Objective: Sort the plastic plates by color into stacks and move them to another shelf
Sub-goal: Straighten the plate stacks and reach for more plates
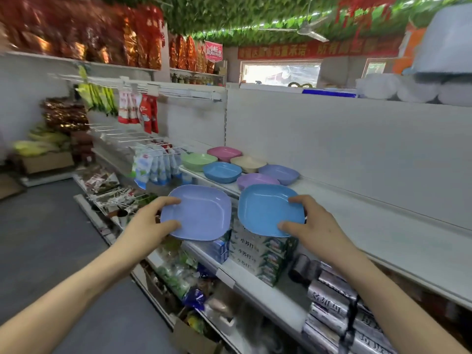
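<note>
Head view caught two plates in my grip, side by side, their inner edges nearly touching. My left hand point(150, 221) gripped the periwinkle plate point(201, 213) by its left rim, thumb on the near corner and fingers curled over the far one. My right hand point(314, 226) pinched the sky-blue plate point(268, 209) the same way at its right rim. Both plates faced up and sat roughly level at the front edge of the white shelf point(370, 226). Whether the sky-blue one touched the shelf I could not tell.

Beyond my hands, further along that shelf, six more plates lay in a loose cluster. A purple plate point(256, 180) was just past my right hand, with a lilac plate point(279, 173) beside it. Then came a blue plate point(222, 171), a beige plate point(248, 163), a green plate point(198, 160) and, farthest off, a pink plate point(224, 153). Whether any of them was a stack I could not tell.

Below my hands, green-printed boxes point(255, 254) sat on a lower shelf. Silver rolls point(329, 295) lay under my right forearm.
</note>
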A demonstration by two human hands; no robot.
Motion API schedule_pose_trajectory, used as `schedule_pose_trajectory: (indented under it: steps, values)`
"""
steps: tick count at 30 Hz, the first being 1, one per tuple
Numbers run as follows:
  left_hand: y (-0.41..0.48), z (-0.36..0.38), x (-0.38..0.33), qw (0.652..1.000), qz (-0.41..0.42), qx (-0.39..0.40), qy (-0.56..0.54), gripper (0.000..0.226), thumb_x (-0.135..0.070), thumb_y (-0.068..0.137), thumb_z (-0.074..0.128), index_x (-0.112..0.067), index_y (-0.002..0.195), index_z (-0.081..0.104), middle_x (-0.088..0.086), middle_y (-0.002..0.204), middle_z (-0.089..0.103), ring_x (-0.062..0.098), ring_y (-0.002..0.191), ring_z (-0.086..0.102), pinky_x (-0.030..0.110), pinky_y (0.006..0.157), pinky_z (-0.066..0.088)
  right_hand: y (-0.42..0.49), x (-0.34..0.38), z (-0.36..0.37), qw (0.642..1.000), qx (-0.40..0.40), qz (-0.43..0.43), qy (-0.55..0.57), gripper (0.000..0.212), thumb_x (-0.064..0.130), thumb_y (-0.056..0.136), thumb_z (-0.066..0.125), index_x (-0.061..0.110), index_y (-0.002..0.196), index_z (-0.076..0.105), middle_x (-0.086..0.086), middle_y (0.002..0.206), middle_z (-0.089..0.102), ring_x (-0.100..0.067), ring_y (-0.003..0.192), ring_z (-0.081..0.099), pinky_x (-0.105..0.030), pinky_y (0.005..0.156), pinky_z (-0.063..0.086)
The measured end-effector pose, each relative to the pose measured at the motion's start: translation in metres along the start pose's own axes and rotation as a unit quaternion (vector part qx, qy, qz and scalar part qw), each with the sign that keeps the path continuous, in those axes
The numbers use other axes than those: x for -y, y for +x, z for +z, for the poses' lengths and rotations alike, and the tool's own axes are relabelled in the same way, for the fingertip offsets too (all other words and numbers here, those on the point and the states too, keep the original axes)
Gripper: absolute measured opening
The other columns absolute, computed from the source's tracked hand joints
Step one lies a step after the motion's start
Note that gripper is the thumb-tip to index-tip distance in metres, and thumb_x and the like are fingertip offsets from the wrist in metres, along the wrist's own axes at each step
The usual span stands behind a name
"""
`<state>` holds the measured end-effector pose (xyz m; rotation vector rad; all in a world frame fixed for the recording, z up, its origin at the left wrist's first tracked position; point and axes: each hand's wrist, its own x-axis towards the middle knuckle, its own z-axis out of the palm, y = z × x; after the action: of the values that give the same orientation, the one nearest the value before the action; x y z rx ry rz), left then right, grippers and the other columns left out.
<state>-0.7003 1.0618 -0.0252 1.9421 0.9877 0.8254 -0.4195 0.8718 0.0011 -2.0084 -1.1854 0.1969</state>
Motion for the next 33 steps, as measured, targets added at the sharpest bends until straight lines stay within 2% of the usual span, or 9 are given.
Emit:
schedule_pose_trajectory:
  steps: [4, 7, 11, 15, 20, 22, 27, 29, 33]
  values:
    - [0.012, -0.035, 0.029, 1.000, -0.013, -0.009, -0.007, 0.040, -0.017, 0.096, 0.066, -0.040, 0.129, 0.059, -0.013, 0.115, 0.060, 0.038, 0.089, 0.066, 0.042, 0.071, 0.053, 0.015, 0.025, 0.042, 1.000, 0.022, 0.001, -0.007, 0.059, 0.033, 0.087, 0.074, 0.029, 0.139, 0.047, -0.001, 0.123, 0.055, -0.020, 0.101, 0.058, -0.032, 0.078, 0.043]
    - [0.027, -0.050, 0.043, 1.000, -0.002, -0.014, -0.014, 0.043, -0.018, 0.096, 0.067, -0.042, 0.130, 0.058, -0.013, 0.137, 0.052, 0.019, 0.106, 0.062, 0.033, 0.079, 0.052, 0.030, 0.038, 0.065, 1.000, 0.023, -0.007, -0.005, 0.057, 0.037, 0.086, 0.073, 0.031, 0.137, 0.047, 0.001, 0.120, 0.056, -0.018, 0.093, 0.061, -0.033, 0.077, 0.046]
    - [0.053, -0.064, 0.060, 1.000, -0.002, -0.015, -0.018, 0.043, -0.022, 0.095, 0.068, -0.047, 0.129, 0.058, -0.013, 0.145, 0.048, 0.018, 0.118, 0.058, 0.041, 0.090, 0.050, 0.059, 0.054, 0.090, 0.999, 0.019, -0.026, -0.012, 0.058, 0.039, 0.088, 0.072, 0.030, 0.140, 0.047, 0.001, 0.122, 0.057, -0.018, 0.099, 0.061, -0.034, 0.081, 0.049]
    - [0.087, -0.079, 0.074, 1.000, -0.009, -0.024, -0.004, 0.042, -0.023, 0.095, 0.068, -0.049, 0.127, 0.057, -0.008, 0.144, 0.049, 0.022, 0.102, 0.060, 0.039, 0.082, 0.050, 0.096, 0.067, 0.116, 0.999, 0.012, -0.046, -0.007, 0.060, 0.042, 0.089, 0.071, 0.030, 0.142, 0.046, 0.005, 0.127, 0.056, -0.018, 0.107, 0.060, -0.037, 0.090, 0.049]
    - [0.147, -0.102, 0.081, 0.998, -0.009, -0.055, 0.024, 0.041, -0.021, 0.096, 0.066, -0.046, 0.128, 0.057, -0.006, 0.140, 0.050, 0.038, 0.085, 0.064, 0.042, 0.067, 0.053, 0.156, 0.080, 0.144, 0.998, 0.007, -0.066, -0.003, 0.056, 0.039, 0.091, 0.070, 0.031, 0.141, 0.045, 0.003, 0.124, 0.056, -0.008, 0.089, 0.060, -0.022, 0.068, 0.043]
    - [0.176, -0.111, 0.079, 0.997, -0.002, -0.061, 0.040, 0.041, -0.022, 0.096, 0.067, -0.047, 0.127, 0.057, -0.007, 0.144, 0.048, 0.027, 0.080, 0.066, 0.038, 0.067, 0.054, 0.181, 0.084, 0.150, 0.998, 0.002, -0.065, 0.006, 0.055, 0.037, 0.091, 0.069, 0.030, 0.140, 0.045, 0.002, 0.122, 0.056, -0.011, 0.084, 0.061, -0.017, 0.062, 0.045]
    - [0.240, -0.115, 0.071, 0.996, 0.026, -0.072, 0.051, 0.041, -0.023, 0.097, 0.066, -0.046, 0.129, 0.056, -0.007, 0.148, 0.046, 0.015, 0.071, 0.065, 0.031, 0.065, 0.051, 0.236, 0.080, 0.156, 0.998, -0.023, -0.063, 0.001, 0.056, 0.041, 0.089, 0.071, 0.032, 0.138, 0.046, 0.008, 0.126, 0.056, -0.014, 0.104, 0.054, -0.031, 0.081, 0.039]
    - [0.262, -0.110, 0.073, 0.996, 0.031, -0.068, 0.047, 0.040, -0.022, 0.097, 0.065, -0.045, 0.128, 0.057, 0.010, 0.142, 0.051, 0.009, 0.058, 0.057, 0.024, 0.056, 0.045, 0.253, 0.076, 0.156, 0.998, -0.033, -0.054, -0.008, 0.056, 0.041, 0.089, 0.072, 0.032, 0.138, 0.047, 0.008, 0.124, 0.057, -0.014, 0.102, 0.054, -0.030, 0.079, 0.038]
    - [0.307, -0.096, 0.086, 0.997, 0.046, -0.045, 0.033, 0.038, -0.022, 0.098, 0.065, -0.046, 0.126, 0.057, 0.003, 0.130, 0.057, 0.010, 0.046, 0.051, 0.025, 0.049, 0.043, 0.273, 0.066, 0.158, 0.998, -0.046, -0.035, -0.018, 0.053, 0.040, 0.089, 0.072, 0.035, 0.136, 0.047, 0.012, 0.119, 0.057, -0.001, 0.086, 0.058, -0.017, 0.069, 0.040]
